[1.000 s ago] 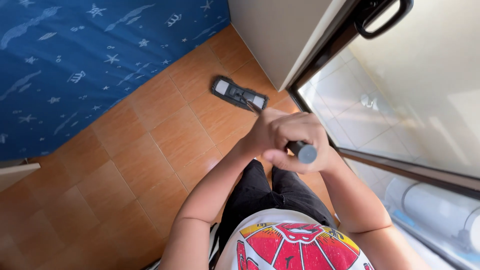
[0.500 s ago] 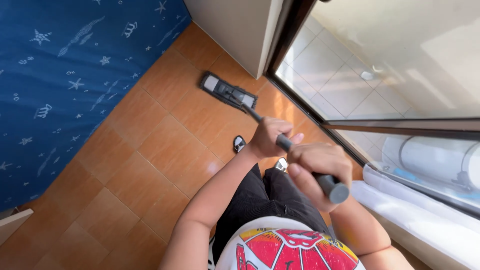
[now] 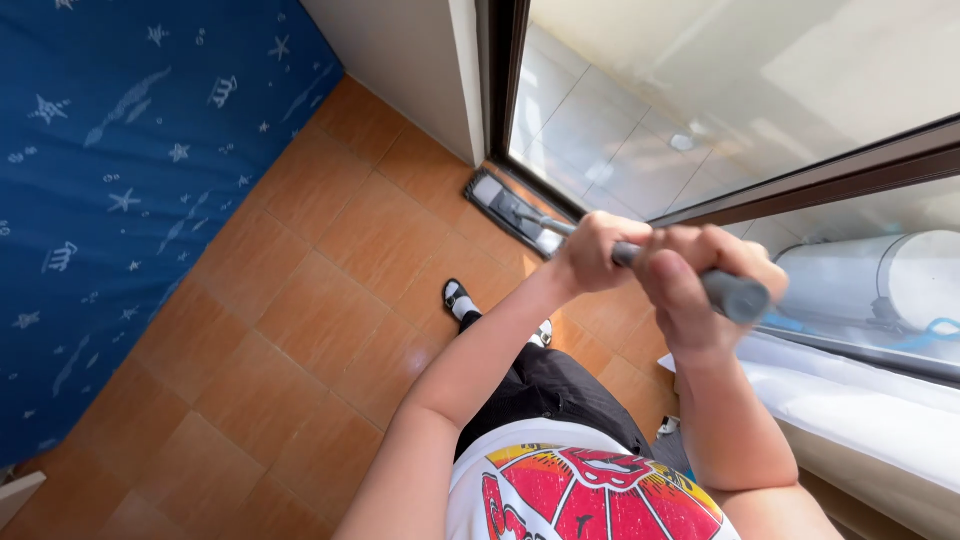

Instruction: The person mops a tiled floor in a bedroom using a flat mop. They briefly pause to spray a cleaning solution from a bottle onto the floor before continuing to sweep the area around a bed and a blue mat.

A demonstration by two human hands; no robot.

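Both my hands grip the grey handle point(image 3: 730, 294) of a flat mop. My left hand point(image 3: 592, 252) wraps the shaft lower down, and my right hand point(image 3: 690, 282) holds it near the top end. The flat mop head point(image 3: 512, 213), dark with a grey pad, lies on the orange tiled floor point(image 3: 310, 310) right against the dark sliding-door frame point(image 3: 506, 90). My foot in a black and white sandal point(image 3: 457, 298) stands on the tiles just behind the mop head.
A blue mattress with white sea-creature prints point(image 3: 110, 180) covers the left side. A white wall panel point(image 3: 410, 60) stands beside the door frame. Behind the glass door point(image 3: 700, 90) lie pale tiles, and a white cylinder point(image 3: 880, 285) sits at right above a white ledge point(image 3: 850, 400).
The mop head has slid from the open tiles to the foot of the door frame. My hands have spread apart along the handle, and my view has swung towards the glass.
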